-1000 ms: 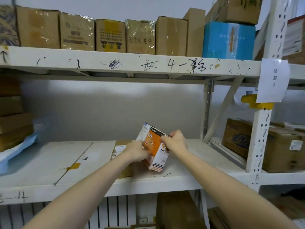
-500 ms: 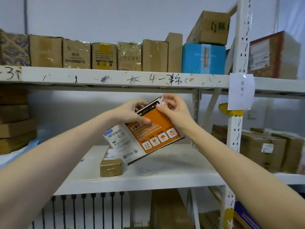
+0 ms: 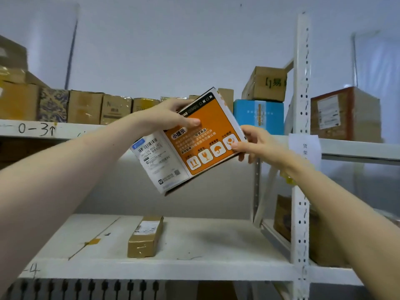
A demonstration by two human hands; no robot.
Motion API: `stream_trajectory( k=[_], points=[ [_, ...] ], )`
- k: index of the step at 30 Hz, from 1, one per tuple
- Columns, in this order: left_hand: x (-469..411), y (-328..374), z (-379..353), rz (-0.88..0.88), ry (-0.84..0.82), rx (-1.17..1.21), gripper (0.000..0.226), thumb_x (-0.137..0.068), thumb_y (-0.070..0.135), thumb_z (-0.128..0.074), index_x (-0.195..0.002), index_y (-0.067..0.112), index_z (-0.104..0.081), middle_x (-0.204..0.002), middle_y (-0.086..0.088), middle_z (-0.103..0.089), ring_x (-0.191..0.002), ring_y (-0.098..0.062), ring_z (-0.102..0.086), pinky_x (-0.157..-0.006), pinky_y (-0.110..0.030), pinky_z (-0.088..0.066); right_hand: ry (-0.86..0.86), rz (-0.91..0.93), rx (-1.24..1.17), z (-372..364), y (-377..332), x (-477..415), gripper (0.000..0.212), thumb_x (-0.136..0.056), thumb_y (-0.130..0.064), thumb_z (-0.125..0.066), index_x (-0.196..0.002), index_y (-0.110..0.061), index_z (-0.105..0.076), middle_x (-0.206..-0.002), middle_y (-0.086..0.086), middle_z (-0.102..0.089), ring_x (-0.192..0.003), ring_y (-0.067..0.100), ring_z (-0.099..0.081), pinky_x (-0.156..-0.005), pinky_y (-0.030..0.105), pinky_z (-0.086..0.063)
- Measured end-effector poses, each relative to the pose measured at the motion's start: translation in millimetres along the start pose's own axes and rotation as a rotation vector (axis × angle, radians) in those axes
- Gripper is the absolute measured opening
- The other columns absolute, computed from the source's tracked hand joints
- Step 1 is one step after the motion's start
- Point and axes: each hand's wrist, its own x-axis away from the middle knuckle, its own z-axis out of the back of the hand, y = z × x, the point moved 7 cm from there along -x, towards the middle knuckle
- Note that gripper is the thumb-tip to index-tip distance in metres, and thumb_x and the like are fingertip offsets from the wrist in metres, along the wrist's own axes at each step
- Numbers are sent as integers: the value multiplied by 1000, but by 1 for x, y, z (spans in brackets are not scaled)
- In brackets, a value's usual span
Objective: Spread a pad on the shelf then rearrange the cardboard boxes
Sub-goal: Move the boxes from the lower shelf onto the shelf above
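An orange and white cardboard box (image 3: pixel 190 144) is up in the air, tilted, level with the upper shelf (image 3: pixel 65 132). My left hand (image 3: pixel 171 115) grips its top left edge, thumb on the orange face. My right hand (image 3: pixel 253 144) pinches its right edge, thumb on the orange face. A small brown cardboard box (image 3: pixel 145 239) lies on the white lower shelf (image 3: pixel 216 245), below the held box. A row of brown cardboard boxes (image 3: pixel 86 107) stands on the upper shelf.
A blue box (image 3: pixel 258 115) with a brown box (image 3: pixel 265 83) on top stands at the upper shelf's right end. A white upright post (image 3: pixel 299 148) carries a paper label (image 3: pixel 305 148). More boxes (image 3: pixel 344 113) fill the neighbouring rack to the right.
Both hands have lifted the orange and white box from the lower shelf up to the upper shelf's height. My view has tilted upward with it.
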Motion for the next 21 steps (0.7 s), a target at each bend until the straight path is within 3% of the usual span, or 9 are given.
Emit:
stream_trajectory(
  k=[1,3,5,8,14,17,21],
  points=[
    [-4,6,3,-21,40,-22,53,-88,36,-61,-137,31,-43,-121,6,-60,-95,-9,-62,-76,-28,-52,13,12,-11,8,-6,-3,39,-80,-41,-64,-111,-19,-57,-100,-2,-70,-82,11,-70,-65,19,-55],
    [-13,16,14,-98,230,-141,57,-90,37,-61,-142,33,-38,-134,4,-52,-115,-16,-55,-94,-43,-48,72,18,-82,26,-10,-10,31,-86,-31,-63,-111,-12,-59,-100,0,-72,-88,11,-72,-70,20,-57],
    [-17,24,28,-160,500,-252,66,-87,30,-63,-145,32,-33,-144,0,-41,-133,-22,-39,-110,-56,-29,174,30,-167,44,-10,-18,26,-90,-26,-61,-109,-7,-60,-100,3,-73,-90,14,-72,-75,23,-58],
    [-16,28,36,-206,746,-222,69,-80,13,-61,-144,19,-36,-142,-6,-39,-133,-23,-37,-112,-48,-29,456,58,-291,72,-3,-33,24,-92,-25,-62,-108,-7,-61,-103,5,-72,-91,15,-71,-73,21,-57],
    [-49,2,26,-46,641,-268,56,-81,9,-58,-135,14,-46,-139,-8,-42,-127,-26,-42,-102,-35,-37,940,20,-185,95,16,-67,42,-84,-42,-68,-111,-15,-49,-109,0,-62,-93,13,-65,-78,26,-56],
    [-78,-15,23,19,551,-314,56,-80,7,-58,-134,16,-48,-136,-9,-45,-123,-28,-44,-92,-35,-41,1064,29,-167,103,19,-90,41,-83,-41,-69,-106,-18,-42,-106,-2,-57,-95,13,-59,-72,21,-48],
    [-117,-31,26,-18,513,-353,50,-81,7,-56,-130,16,-51,-134,-9,-44,-122,-30,-44,-86,-33,-42,1117,88,-169,123,18,-132,43,-83,-38,-69,-108,-17,-42,-107,-2,-54,-95,11,-56,-72,20,-46]
  ],
)
